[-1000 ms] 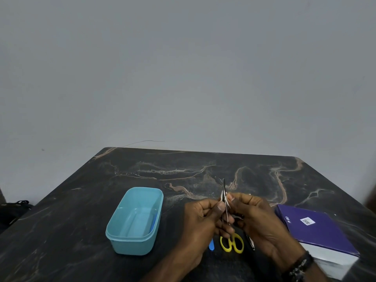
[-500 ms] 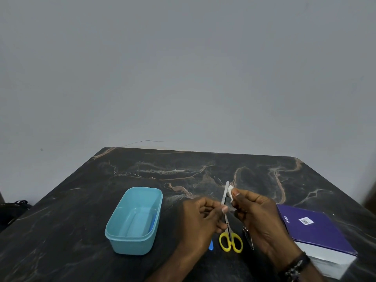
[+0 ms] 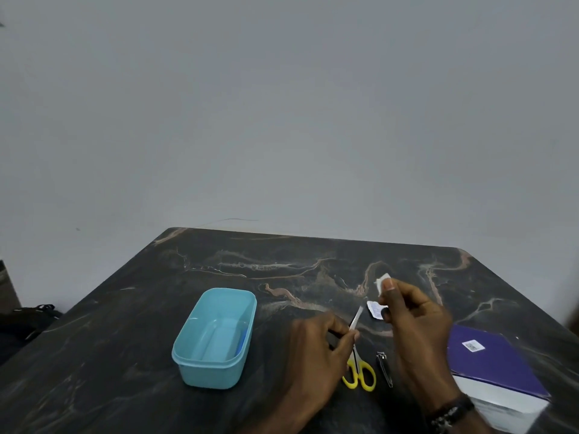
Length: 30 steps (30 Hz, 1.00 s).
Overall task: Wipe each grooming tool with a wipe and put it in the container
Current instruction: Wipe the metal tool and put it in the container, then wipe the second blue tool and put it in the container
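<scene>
My left hand (image 3: 316, 349) pinches a thin metal tool (image 3: 357, 316), its tip pointing up and to the right. My right hand (image 3: 413, 321) pinches a small white wipe (image 3: 382, 281) a little to the right of the tool's tip, apart from it. A small white and blue sachet piece (image 3: 375, 308) shows just below that hand's thumb. Yellow-handled scissors (image 3: 360, 374) and a metal nail clipper (image 3: 384, 368) lie on the dark marble table (image 3: 156, 324) between my hands. The light blue container (image 3: 216, 336) stands to the left, with something blue along its inner right wall.
A purple book (image 3: 495, 364) lies at the right near the table's front edge. A dark bag (image 3: 25, 321) sits on the floor to the left. A plain grey wall stands behind the table.
My right hand has drawn the wipe up off the metal tool and away to the right. My left hand has lowered the tool and tilted it.
</scene>
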Tool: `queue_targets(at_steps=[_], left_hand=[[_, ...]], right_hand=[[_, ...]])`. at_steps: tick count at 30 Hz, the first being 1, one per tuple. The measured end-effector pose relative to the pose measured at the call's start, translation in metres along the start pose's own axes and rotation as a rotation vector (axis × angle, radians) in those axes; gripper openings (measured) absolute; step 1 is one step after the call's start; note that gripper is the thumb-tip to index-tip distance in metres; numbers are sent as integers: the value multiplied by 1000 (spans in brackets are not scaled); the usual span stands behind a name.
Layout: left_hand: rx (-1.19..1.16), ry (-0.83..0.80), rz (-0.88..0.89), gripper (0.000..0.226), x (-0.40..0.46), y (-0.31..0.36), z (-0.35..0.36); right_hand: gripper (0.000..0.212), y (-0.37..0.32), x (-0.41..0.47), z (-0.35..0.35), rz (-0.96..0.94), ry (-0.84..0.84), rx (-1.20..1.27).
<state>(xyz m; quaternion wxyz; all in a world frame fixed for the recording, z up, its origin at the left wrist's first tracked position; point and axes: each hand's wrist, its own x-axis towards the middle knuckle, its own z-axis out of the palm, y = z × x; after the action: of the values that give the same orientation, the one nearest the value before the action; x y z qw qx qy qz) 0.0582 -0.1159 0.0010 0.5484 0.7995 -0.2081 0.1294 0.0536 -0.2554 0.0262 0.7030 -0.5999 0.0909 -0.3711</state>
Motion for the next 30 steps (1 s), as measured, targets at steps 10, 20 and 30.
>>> queue_targets(at_steps=[10,20,30], left_hand=[[181,390,71,26,23,47,-69],[920,40,-360,20,25,30,-146],[1159,-230,-477,48,28,18,-126]], right_hand=[[13,4,-4,0,-37,-58,-120],[12,1,-5,0,-10,-65,-86],[7,0,-5,-1,-1,-74,-79]])
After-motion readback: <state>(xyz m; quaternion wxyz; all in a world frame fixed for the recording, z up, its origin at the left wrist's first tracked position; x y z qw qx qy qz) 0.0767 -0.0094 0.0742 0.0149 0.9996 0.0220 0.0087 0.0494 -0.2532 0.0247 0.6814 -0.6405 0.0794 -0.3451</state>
